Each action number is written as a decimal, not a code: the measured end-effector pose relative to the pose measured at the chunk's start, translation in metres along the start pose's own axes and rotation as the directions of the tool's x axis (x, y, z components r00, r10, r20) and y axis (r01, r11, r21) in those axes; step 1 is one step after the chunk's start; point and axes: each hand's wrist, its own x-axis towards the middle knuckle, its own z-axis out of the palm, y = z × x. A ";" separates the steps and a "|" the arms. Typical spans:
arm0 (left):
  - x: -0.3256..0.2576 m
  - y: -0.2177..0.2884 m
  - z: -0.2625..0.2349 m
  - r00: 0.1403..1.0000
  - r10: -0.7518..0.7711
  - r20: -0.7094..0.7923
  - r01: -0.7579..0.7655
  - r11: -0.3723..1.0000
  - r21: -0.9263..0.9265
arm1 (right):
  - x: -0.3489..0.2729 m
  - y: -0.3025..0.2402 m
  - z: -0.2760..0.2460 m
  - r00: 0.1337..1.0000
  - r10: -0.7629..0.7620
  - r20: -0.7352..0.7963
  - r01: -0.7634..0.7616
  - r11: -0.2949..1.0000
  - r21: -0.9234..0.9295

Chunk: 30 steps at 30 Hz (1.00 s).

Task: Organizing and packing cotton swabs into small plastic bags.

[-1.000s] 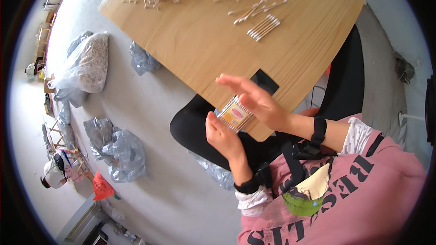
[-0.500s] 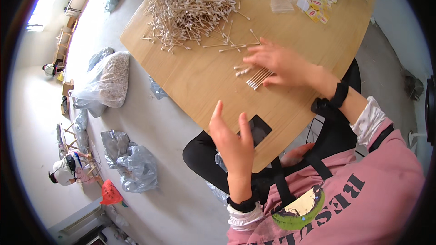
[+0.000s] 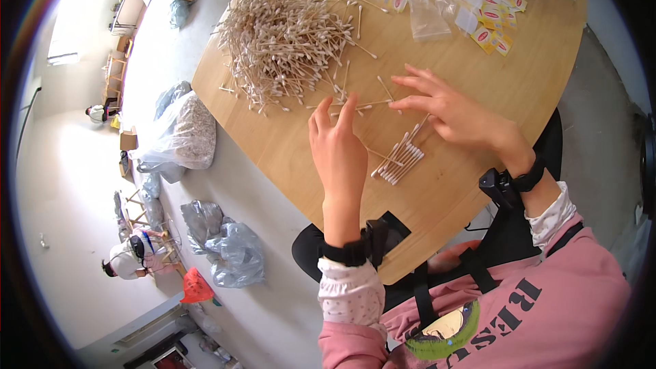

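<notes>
My left hand (image 3: 338, 154) reaches over the table with its fingers up and apart, close to a few loose cotton swabs (image 3: 365, 105) near the big heap. No swab shows in its grasp. My right hand (image 3: 459, 111) is stretched out across from it, fingers spread, the fingertips beside the ends of those loose swabs. Between and below the hands lies a small bunch of cotton swabs (image 3: 406, 162), mostly side by side, with one or two askew. Beyond my left hand rises a large heap of cotton swabs (image 3: 283, 44) with white tips and pale sticks.
Clear plastic bags (image 3: 429, 17) and yellow-and-white packets (image 3: 495, 20) lie at the table's far right. A dark flat piece (image 3: 396, 231) sits at the near edge. Filled plastic bags (image 3: 188, 133) stand on the floor to the left; another person (image 3: 130, 258) works further off.
My left hand has moved forward over the table toward the loose swabs. My right hand has drawn off the small bunch, whose swabs now lie less evenly. The view has shifted slightly.
</notes>
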 end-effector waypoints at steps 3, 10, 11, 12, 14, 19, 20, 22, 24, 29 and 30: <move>0.015 -0.005 0.009 0.996 0.052 0.068 -0.054 0.998 0.022 | -0.001 0.013 0.005 0.999 0.003 -0.047 -0.003 1.000 -0.010; 0.004 -0.006 0.006 1.000 0.025 0.000 -0.025 0.997 -0.073 | 0.000 0.015 -0.002 0.986 -0.039 -0.160 0.035 0.999 -0.028; 0.002 -0.004 0.006 1.000 -0.001 0.008 0.001 0.997 -0.081 | 0.002 0.014 0.000 0.984 -0.051 -0.169 0.047 0.999 -0.026; 0.001 -0.004 0.006 1.000 0.001 0.013 0.000 0.997 -0.076 | 0.003 0.013 0.001 0.984 -0.048 -0.172 0.045 0.999 -0.019; -0.004 -0.004 0.007 0.999 -0.053 0.008 0.054 0.996 -0.077 | 0.005 0.010 0.002 0.989 -0.075 -0.124 0.067 0.996 -0.066; -0.009 0.003 0.009 0.987 -0.129 0.098 0.142 0.980 -0.138 | 0.013 0.011 0.007 0.986 -0.105 -0.131 0.090 0.989 -0.118; -0.009 0.004 0.009 0.989 -0.113 0.098 0.127 0.980 -0.151 | 0.014 0.013 0.008 0.982 -0.117 -0.147 0.097 0.986 -0.139; -0.011 0.004 0.006 0.988 -0.090 0.129 0.113 0.976 -0.184 | 0.013 0.016 0.004 0.969 -0.151 -0.197 0.122 0.980 -0.156; -0.014 0.005 0.001 0.985 -0.070 0.157 0.103 0.971 -0.215 | 0.013 0.019 0.001 0.951 -0.189 -0.245 0.149 0.973 -0.174; -0.030 0.014 -0.006 0.968 -0.127 0.216 0.180 0.952 -0.249 | 0.001 0.027 -0.014 0.972 -0.100 -0.214 0.090 0.994 -0.056; -0.033 0.015 -0.007 0.968 -0.129 0.216 0.183 0.951 -0.250 | -0.002 0.029 -0.019 0.972 -0.101 -0.211 0.091 0.994 -0.056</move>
